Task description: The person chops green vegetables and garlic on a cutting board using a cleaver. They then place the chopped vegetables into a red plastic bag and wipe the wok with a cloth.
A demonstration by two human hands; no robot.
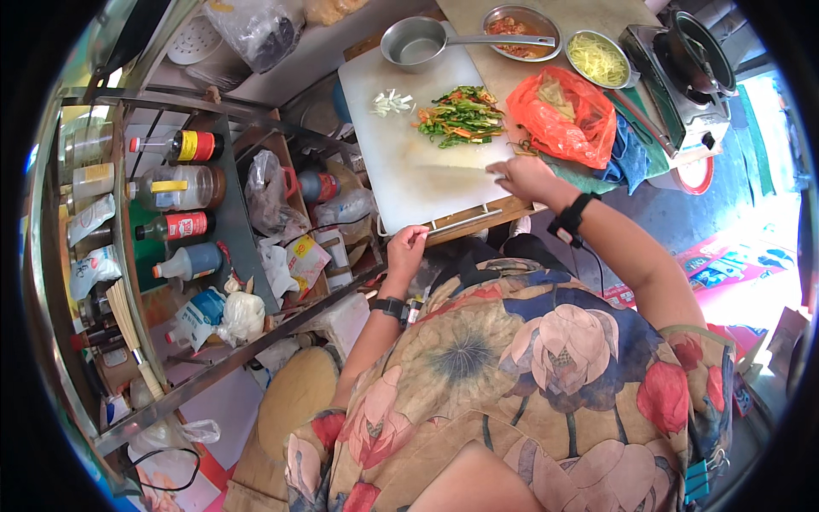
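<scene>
My right hand (pixel 526 180) is at the right front of a white cutting board (pixel 384 173), its fingers curled around what looks like a knife. A thin, pale blade (pixel 451 169) runs left from the fingertips, nearly lost against the board. My left hand (pixel 407 251) is just off the board's front left corner, fingers drawn together beside a metal bar handle (pixel 467 217); nothing shows clearly in them. Beyond the blade lies a heap of cut green and orange vegetables (pixel 462 116). To its left is a small pile of chopped white pieces (pixel 391 102).
A metal saucepan (pixel 414 43) stands on the board's far end. Beyond are a bowl of red food (pixel 519 31), a bowl of yellow shreds (pixel 598 59), a red plastic bag (pixel 563 118) and a portable gas stove (pixel 678 96). Shelves of bottles (pixel 192 146) line the left.
</scene>
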